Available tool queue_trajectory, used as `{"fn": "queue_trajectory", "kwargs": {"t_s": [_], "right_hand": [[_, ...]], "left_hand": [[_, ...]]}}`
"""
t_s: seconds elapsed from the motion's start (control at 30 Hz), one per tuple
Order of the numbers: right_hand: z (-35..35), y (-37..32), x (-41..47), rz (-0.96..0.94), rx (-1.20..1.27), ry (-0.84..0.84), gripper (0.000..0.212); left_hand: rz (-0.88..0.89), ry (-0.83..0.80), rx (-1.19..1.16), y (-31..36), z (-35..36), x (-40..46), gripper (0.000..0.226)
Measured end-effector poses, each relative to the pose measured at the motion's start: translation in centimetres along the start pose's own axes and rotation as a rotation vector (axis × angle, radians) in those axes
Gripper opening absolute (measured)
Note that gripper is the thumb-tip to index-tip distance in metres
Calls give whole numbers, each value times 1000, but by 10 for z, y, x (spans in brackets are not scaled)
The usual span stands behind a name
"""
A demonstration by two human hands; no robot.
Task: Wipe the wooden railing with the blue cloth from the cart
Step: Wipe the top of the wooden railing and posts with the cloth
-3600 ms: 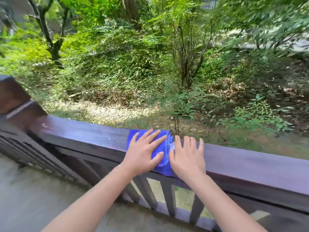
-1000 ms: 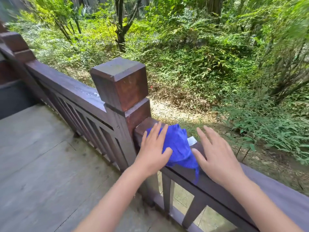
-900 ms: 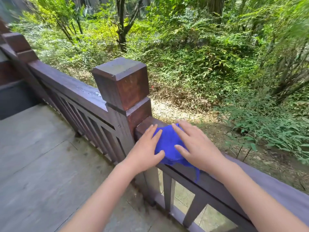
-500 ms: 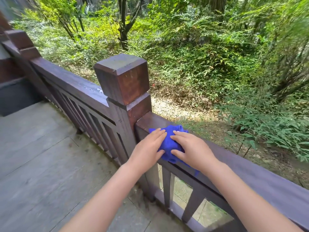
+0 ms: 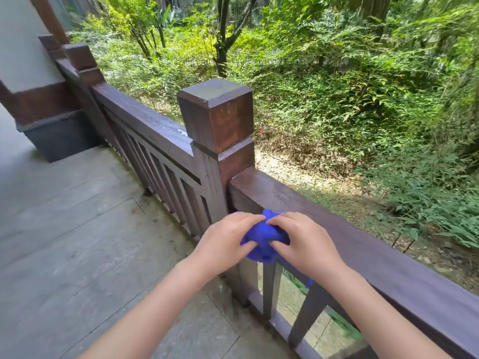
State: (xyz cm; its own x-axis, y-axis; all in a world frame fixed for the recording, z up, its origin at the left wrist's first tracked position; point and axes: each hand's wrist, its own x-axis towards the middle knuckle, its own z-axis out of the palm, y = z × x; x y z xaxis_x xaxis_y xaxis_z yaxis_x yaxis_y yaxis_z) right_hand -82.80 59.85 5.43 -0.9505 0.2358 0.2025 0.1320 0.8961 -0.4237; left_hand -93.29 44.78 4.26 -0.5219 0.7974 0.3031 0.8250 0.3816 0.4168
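Note:
The blue cloth (image 5: 263,238) is bunched into a ball, held in front of the inner face of the wooden railing (image 5: 363,237), just right of the square post (image 5: 217,120). My left hand (image 5: 223,242) grips its left side with thumb and fingers. My right hand (image 5: 303,242) grips its right side the same way. A corner of the cloth hangs down below my right wrist. The top of the rail next to the post is bare and looks dark and damp.
A second railing section (image 5: 145,125) runs from the post to the far left, ending at another post (image 5: 80,60) by a building wall (image 5: 23,47). Grey stone deck (image 5: 77,229) lies on my side. Beyond the rail are shrubs and trees (image 5: 337,73).
The cloth came off the rail top and is now gathered into a tight ball between both hands, lower and nearer to me. My view shifted slightly left.

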Motion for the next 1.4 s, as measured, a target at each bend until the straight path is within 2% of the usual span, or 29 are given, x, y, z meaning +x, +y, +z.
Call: {"fn": "queue_trajectory", "kwargs": {"t_s": [0.17, 0.37, 0.53, 0.73, 0.9, 1.07, 1.4], "right_hand": [[5, -27, 27, -116, 75, -42, 32], [18, -76, 62, -283, 33, -42, 31], [28, -120, 102, -306, 70, -99, 25], [52, -178, 157, -237, 189, -204, 21], [69, -214, 193, -115, 210, -184, 21], [80, -227, 206, 23, 176, -81, 22], [91, -197, 255, 216, -1, 134, 24]], "left_hand": [[-58, -12, 90, -16, -44, -13, 41], [-169, 0, 193, -50, -92, -33, 38], [-264, -18, 130, -90, -133, -35, 35], [-258, -18, 77, -163, -173, -36, 29], [-199, -54, -34, -221, -200, -27, 31], [-94, -131, -89, -255, -213, -2, 34], [234, -291, -2, -291, -195, 116, 37]]}}
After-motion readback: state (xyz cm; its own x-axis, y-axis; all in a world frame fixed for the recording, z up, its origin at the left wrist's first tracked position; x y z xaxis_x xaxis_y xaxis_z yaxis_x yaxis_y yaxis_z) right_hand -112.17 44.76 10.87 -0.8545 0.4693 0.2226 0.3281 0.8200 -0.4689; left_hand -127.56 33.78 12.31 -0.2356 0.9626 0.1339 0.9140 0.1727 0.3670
